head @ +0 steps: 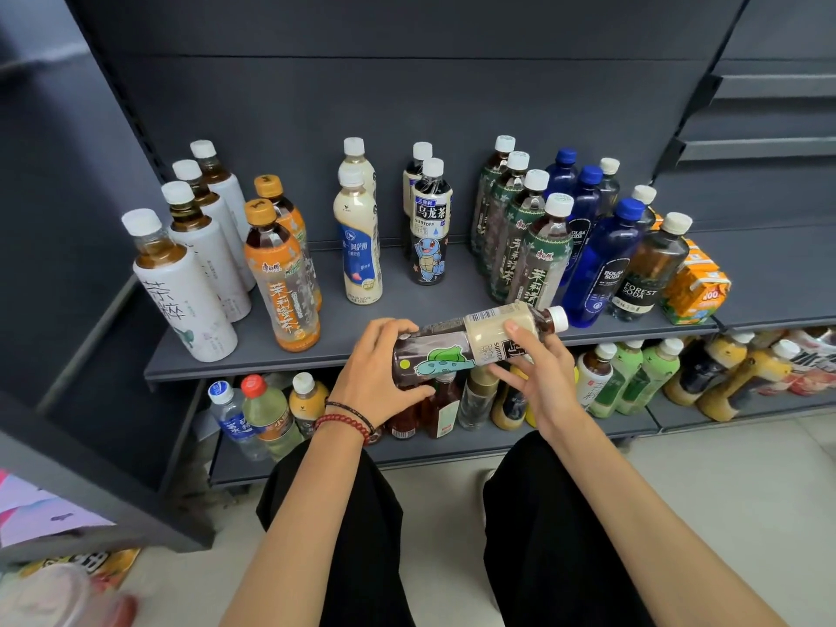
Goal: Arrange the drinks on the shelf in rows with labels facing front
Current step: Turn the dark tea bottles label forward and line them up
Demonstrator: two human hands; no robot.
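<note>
I hold a dark tea bottle [470, 341] with a green cartoon creature on its label, lying sideways in front of the grey shelf [353, 350], cap to the right. My left hand [375, 377] grips its base end. My right hand [538, 373] holds the neck end with fingers curled round it. On the shelf stand rows of drinks: white-label tea bottles [190, 282] at the left, orange-label tea [285, 282], cream milk tea [359, 246], a matching dark bottle with a blue turtle label [429, 237], green-label tea [534, 264] and blue soda bottles [601, 273].
Orange juice cartons [696, 287] sit at the shelf's right end. A lower shelf [407, 454] holds more bottles, some lying on their sides at the right. My knees in black trousers [362, 536] are below. A dark side panel [90, 355] stands at the left.
</note>
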